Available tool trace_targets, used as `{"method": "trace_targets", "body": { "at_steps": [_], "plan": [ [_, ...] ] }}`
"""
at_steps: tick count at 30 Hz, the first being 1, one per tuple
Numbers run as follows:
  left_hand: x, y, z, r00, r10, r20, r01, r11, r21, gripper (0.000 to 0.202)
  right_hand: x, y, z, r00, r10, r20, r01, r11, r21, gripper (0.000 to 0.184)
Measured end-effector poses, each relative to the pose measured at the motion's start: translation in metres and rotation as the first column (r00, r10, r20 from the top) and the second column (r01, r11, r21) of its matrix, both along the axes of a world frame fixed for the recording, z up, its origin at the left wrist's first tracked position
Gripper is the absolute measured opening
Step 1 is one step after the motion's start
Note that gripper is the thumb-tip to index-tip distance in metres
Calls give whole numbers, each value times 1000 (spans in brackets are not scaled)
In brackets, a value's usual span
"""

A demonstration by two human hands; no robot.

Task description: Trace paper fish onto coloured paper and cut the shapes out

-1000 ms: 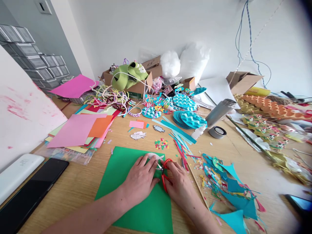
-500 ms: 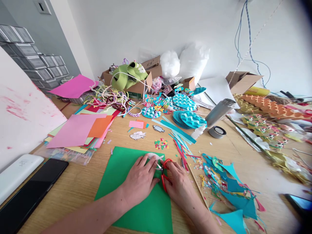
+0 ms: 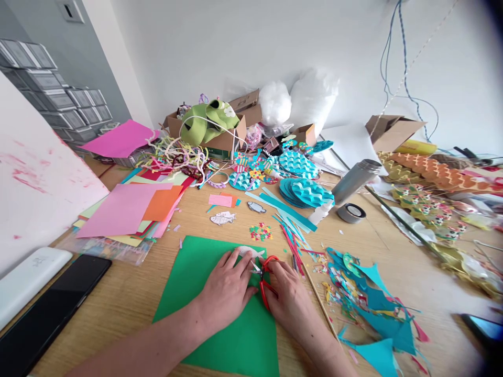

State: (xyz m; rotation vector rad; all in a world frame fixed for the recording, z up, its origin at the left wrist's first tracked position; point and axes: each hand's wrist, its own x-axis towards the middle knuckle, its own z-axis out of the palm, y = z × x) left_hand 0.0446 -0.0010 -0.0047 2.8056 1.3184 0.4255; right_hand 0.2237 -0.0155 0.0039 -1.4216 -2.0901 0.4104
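Note:
A green sheet of paper lies flat on the table in front of me. My left hand rests on its upper part, fingers outstretched and pressing down on a white paper fish, which they partly cover. Red-handled scissors are in my right hand, with fingers through the handle loops. Their blades are slightly apart and point left, at the left fingertips, just below the fish's tail. Beyond the sheet lie a white fish cutout and a smaller grey-blue fish cutout.
Small coloured bits lie beyond the sheet. At right are a wooden stick and blue paper scraps. A metal flask leans farther back. Coloured paper and a black phone lie at left.
The view has shifted very slightly. Both hands, the scissors and the paper fish look the same as before.

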Motion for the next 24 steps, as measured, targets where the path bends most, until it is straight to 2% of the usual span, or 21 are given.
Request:
{"method": "trace_targets", "body": {
  "at_steps": [24],
  "plan": [
    [0, 0, -4, 1000, -1, -30, 1, 1000, -18, 50, 1, 1, -4, 1000, 9, 20, -8, 1000, -21, 30]
  ]
}}
